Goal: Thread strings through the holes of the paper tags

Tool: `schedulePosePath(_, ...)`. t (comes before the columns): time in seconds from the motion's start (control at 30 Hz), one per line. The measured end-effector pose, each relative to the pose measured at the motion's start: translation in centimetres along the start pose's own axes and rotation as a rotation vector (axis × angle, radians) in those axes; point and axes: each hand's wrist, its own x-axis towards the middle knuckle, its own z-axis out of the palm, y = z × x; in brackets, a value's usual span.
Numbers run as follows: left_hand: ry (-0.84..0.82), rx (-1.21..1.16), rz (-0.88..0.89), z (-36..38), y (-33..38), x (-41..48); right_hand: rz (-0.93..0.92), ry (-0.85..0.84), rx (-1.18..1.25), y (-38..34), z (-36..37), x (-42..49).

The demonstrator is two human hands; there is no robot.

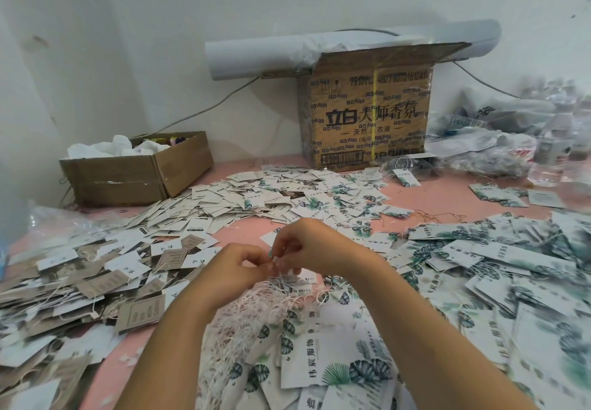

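- While we are working over the pink table [447, 192], our two hands are meeting above it, fingertips touching.
- Our left hand [238, 264] is pinching a thin white string [280, 274] between thumb and forefinger, and the loose end is hanging down.
- Our right hand [307, 246] is curling its fingers round a small tag [271, 252]; only a teal-printed edge is showing.
- A bundle of strings [256, 307] is lying just below our hands.
- Leaf-printed tags [511, 265] are spreading across the right side, and brown tags [96, 281] are piling up on the left.
- A large cardboard box [367, 115] and a small cardboard box [137, 173] are standing by the wall.
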Motion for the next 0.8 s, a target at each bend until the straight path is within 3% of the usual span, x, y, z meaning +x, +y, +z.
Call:
schedulePosePath(0.3,0.042,-0.069,0.071,0.0,0.5,-0.1,-0.031,0.134,-0.007,-0.4,-0.3,-0.2)
schedulePosePath(0.43,0.069,-0.003,0.069,-0.2,0.3,0.0,0.081,0.306,0.450,-0.6,-1.0,-0.3)
schedulePosePath(0.5,0.040,-0.030,0.073,-0.3,0.4,-0.2,0.085,0.315,0.661,-0.5,-1.7,-0.7)
schedulePosePath(0.67,0.003,-0.019,0.052,-0.5,0.4,-0.2,0.067,0.277,0.860,-0.3,-2.3,-1.2)
schedulePosePath(0.8,-0.023,0.042,0.026,-0.7,0.1,-0.2,0.078,0.270,0.817,-0.2,-2.5,-1.2)
